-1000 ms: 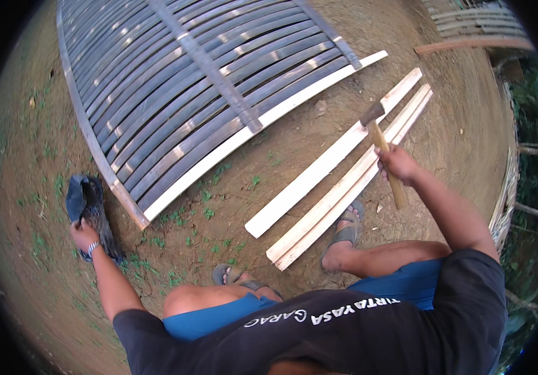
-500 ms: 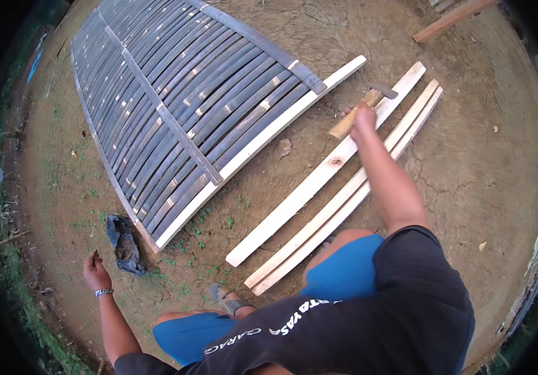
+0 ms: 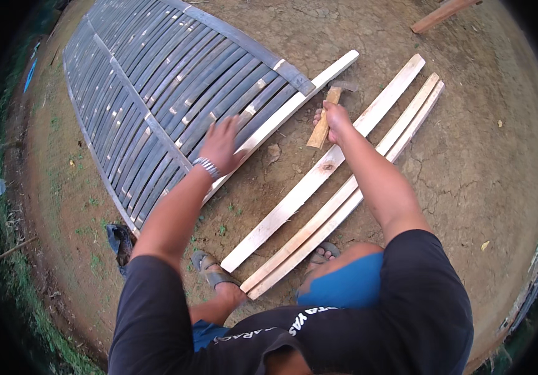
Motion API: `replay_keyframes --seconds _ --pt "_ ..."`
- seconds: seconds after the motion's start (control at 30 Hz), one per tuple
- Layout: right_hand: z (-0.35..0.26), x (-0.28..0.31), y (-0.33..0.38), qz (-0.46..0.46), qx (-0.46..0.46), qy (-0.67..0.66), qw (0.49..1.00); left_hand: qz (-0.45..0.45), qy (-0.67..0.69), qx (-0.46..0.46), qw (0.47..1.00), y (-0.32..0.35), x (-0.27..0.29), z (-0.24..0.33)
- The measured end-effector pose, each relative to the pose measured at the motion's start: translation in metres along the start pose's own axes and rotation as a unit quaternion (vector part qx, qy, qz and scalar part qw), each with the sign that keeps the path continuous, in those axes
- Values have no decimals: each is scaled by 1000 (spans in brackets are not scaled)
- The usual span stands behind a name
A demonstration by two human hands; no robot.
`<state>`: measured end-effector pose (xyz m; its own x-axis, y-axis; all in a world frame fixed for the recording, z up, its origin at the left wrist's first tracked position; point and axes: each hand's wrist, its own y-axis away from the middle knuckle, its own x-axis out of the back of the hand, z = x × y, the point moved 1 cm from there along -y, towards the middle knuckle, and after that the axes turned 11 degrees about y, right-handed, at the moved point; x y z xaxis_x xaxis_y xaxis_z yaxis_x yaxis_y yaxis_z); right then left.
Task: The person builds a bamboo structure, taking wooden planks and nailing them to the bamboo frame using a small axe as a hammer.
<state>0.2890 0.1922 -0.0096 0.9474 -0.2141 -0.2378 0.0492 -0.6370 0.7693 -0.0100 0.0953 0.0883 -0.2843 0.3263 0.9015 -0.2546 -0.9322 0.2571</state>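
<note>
My right hand (image 3: 338,120) is wrapped round the broad wooden handle of a hammer (image 3: 323,125), its grey metal head pointing away from me. I hold it above the bare earth between the slatted panel and the loose boards. My left hand (image 3: 220,149) reaches over the near edge of the dark bamboo-slat panel (image 3: 175,94), fingers spread and nothing in them. Whether it touches the slats I cannot tell. A pale wooden beam (image 3: 294,103) runs along that edge of the panel, partly hidden by my left hand and forearm.
A pale knotted board (image 3: 306,181) and two narrower timbers (image 3: 344,194) lie side by side on the dirt in front of my feet. A crumpled black plastic bag (image 3: 119,244) lies by the panel's near left corner. A reddish wooden beam (image 3: 444,15) juts in at the top right.
My left hand has swung from beside the black bag up and right over the panel. My right hand has carried the hammer left, off the boards toward the panel. My left foot has shifted left.
</note>
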Motion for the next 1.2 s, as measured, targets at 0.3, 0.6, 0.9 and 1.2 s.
replay_keyframes --seconds 0.3,0.6,0.9,1.2 --pt "-8 32 2 19 48 62 997 70 7 -8 997 -104 -94 39" --pt "26 -42 -10 49 78 -128 988 80 29 -30 996 -106 -101 34" --pt "28 -3 -1 56 110 -61 990 100 36 -31 994 -106 -106 28" --pt "35 -22 -6 28 83 -67 994 86 -1 -28 996 -106 -105 31"
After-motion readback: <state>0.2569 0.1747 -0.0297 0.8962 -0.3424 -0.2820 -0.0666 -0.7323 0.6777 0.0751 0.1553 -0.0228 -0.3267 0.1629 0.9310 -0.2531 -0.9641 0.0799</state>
